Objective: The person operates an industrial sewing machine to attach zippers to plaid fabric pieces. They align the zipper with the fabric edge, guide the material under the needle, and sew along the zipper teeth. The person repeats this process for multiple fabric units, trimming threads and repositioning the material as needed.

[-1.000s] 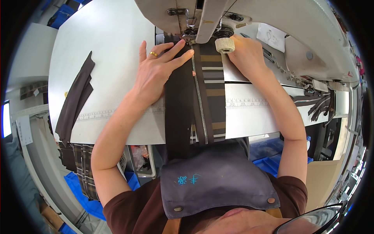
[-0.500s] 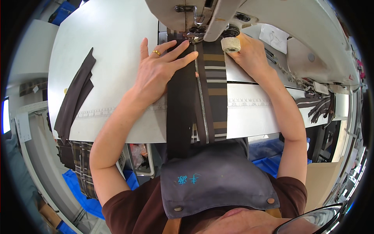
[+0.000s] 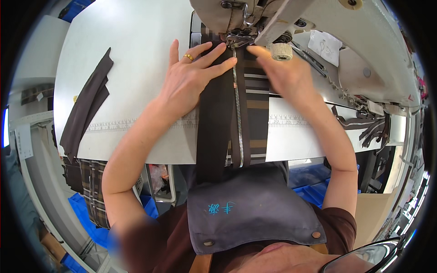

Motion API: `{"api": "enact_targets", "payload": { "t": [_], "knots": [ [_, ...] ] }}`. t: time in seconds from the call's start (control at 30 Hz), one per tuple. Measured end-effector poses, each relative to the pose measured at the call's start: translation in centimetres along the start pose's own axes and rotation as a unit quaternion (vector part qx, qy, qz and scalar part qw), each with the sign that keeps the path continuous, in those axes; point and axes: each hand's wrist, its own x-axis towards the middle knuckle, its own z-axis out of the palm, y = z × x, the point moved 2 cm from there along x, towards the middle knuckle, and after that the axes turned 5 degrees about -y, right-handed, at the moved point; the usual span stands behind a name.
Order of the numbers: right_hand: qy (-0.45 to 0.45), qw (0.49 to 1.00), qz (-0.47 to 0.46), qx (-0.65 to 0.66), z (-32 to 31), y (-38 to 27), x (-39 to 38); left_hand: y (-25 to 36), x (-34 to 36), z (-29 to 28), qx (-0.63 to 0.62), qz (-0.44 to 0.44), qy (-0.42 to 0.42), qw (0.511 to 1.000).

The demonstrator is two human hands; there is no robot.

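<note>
A metal-toothed zipper (image 3: 238, 113) with dark tape runs lengthwise toward the presser foot (image 3: 233, 42) of a sewing machine (image 3: 277, 25). To its left lies a long dark fabric strip (image 3: 213, 123), and striped fabric (image 3: 258, 98) shows along its right. My left hand (image 3: 187, 82), with a ring on one finger, presses on the dark strip with fingers spread, the tips just short of the foot. On the other side, my right hand (image 3: 291, 75) reaches a finger to the striped fabric beside the foot. It is smeared by motion, and its other fingers are partly hidden.
Dark fabric pieces (image 3: 86, 107) lie on the white table (image 3: 136, 54) at left. A ruler scale (image 3: 289, 120) crosses the table. Dark strips (image 3: 372, 129) bunch at the right. Plaid fabric (image 3: 94, 186) hangs at the left edge, and blue bins (image 3: 314, 191) stand below.
My right hand has come leftward from behind the machine's knob to the fabric by the foot. My left hand stays spread on the strip. The whole view has shifted slightly.
</note>
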Motion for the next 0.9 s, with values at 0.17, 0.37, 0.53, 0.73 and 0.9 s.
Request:
{"api": "enact_targets", "payload": {
  "t": [0.17, 0.37, 0.53, 0.73, 0.9],
  "knots": [
    [-0.014, 0.999, -0.010, 0.033, 0.8, -1.1, 0.4, 0.1, -0.2, -0.3, 0.007, 0.005, -0.011, 1.000],
    [0.003, 0.999, -0.018, 0.035, 0.7, -1.2, 0.5, 0.2, -0.1, -0.4, -0.027, -0.003, -0.006, 1.000],
    [0.026, 0.999, -0.023, 0.031, 1.5, -0.4, 0.4, -0.1, 0.3, 0.0, -0.027, -0.011, 0.000, 1.000],
    [-0.003, 0.999, -0.023, -0.024, 1.4, -0.7, 0.4, -0.3, 0.2, 0.2, -0.025, -0.010, 0.002, 1.000],
    [-0.021, 0.998, -0.022, -0.053, 1.4, -0.9, 0.6, -0.2, 0.3, 0.0, -0.026, -0.013, 0.000, 1.000]
  ]
}}
